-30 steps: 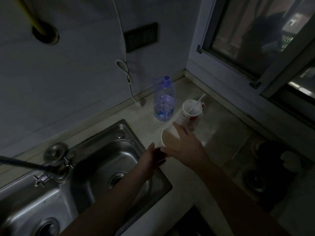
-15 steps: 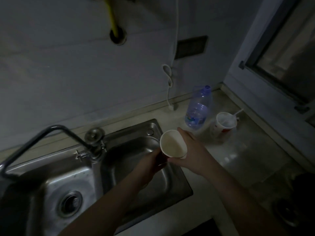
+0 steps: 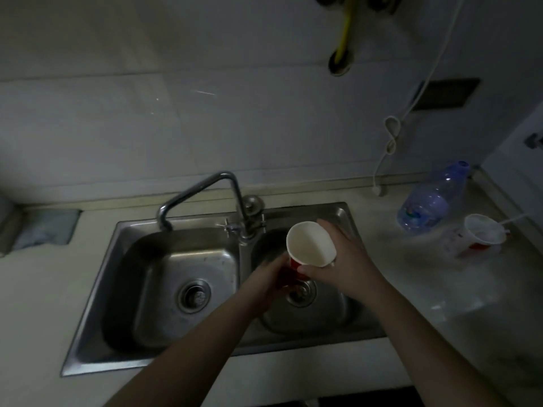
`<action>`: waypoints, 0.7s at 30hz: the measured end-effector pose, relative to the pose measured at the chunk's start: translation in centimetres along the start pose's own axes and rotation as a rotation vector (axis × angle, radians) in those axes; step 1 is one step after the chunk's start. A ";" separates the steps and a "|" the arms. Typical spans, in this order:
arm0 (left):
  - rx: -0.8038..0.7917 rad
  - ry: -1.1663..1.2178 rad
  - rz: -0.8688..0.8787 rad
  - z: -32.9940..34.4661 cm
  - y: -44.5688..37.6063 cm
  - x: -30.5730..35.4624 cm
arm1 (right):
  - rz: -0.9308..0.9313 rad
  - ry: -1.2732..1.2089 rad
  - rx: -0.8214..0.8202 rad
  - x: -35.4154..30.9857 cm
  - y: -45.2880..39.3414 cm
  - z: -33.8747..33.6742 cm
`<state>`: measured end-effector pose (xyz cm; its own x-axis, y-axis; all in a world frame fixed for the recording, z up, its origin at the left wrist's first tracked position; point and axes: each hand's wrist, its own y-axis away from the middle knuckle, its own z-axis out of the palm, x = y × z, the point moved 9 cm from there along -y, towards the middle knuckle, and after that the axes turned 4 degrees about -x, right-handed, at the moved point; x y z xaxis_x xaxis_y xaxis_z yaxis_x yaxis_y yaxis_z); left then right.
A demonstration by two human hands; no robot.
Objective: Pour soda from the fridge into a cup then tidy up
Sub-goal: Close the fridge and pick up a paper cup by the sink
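1. The paper cup [image 3: 311, 243], red outside and white inside, is held tilted over the right basin of the steel double sink [image 3: 97, 292], its open mouth turned up toward the person; nothing can be made out inside it in this dim light.
2. The right hand [image 3: 345, 267] wraps the cup's side, its fingers [image 3: 332, 227] curled around the far wall near the rim and the thumb under the near edge.
3. The left hand [image 3: 269, 279] grips the cup's red lower part from below, fingers curled around the base.
4. Both forearms reach in from the near edge of the worktop [image 3: 44, 289], crossing above the sink.
5. The bent faucet [image 3: 205, 198] stands at the back between the basins, its spout pointing down over the left basin; no water shows from it.
6. Each basin has a round drain; the right one [image 3: 301, 292] lies just below the hands.
7. To the right on the worktop a clear plastic bottle [image 3: 429, 205] with a blue cap stands near the wall.
8. Just beside it sits a second red-and-white cup [image 3: 477, 235] with a white utensil handle sticking out.
9. A white cord [image 3: 392, 136] hangs down the wall, looped once, beside a dark wall plate [image 3: 446, 94].
10. A grey cloth [image 3: 44, 227] lies at the far left.
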<state>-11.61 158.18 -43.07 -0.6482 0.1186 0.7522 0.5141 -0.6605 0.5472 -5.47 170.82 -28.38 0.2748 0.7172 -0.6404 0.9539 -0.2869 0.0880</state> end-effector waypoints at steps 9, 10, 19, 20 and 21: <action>0.070 0.061 -0.005 -9.7 10.1 -1.8 | -0.038 -0.012 -0.074 -11.4 3.6 8.7; 0.076 0.067 0.000 -10.9 11.3 -1.9 | -0.047 -0.003 -0.073 -12.9 3.9 9.6; 0.223 0.067 0.113 -23.8 22.6 -1.5 | -0.193 0.004 -0.156 -25.2 5.4 18.7; 0.235 0.077 0.115 -25.0 23.6 -1.6 | -0.210 0.008 -0.157 -26.6 5.5 19.6; 0.254 0.091 0.118 -26.3 24.6 -1.7 | -0.228 0.008 -0.158 -27.9 5.7 20.6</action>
<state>-12.64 122.24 -40.57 -0.6175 -0.0226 0.7862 0.7056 -0.4576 0.5410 -10.17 136.16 -25.72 0.0513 0.7572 -0.6511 0.9980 -0.0155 0.0607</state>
